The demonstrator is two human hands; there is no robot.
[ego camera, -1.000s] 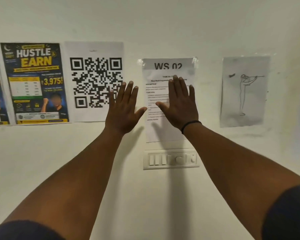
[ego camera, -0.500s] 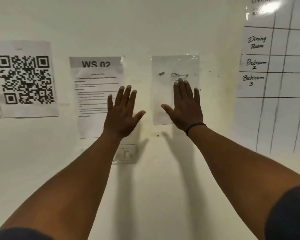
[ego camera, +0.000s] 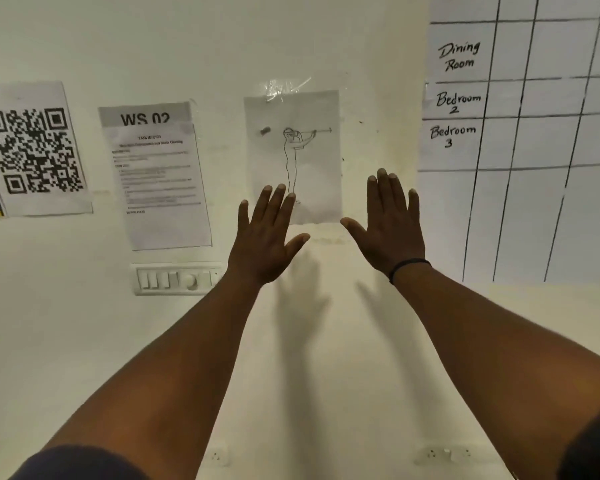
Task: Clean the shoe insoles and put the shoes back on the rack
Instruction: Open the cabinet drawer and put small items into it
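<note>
left hand [ego camera: 264, 244] flat, fingers straight, empty | right hand [ego camera: 392, 226] same | wall [ego camera: 326, 375] ahead | no shoes, rack in view

Bare forearms, dark sleeves [ego camera: 84, 464] — black wristband [ego camera: 407, 268] on right

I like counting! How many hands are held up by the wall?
2: the left hand overlaps the bottom of the drawing; the right hand is just right of it.
</note>
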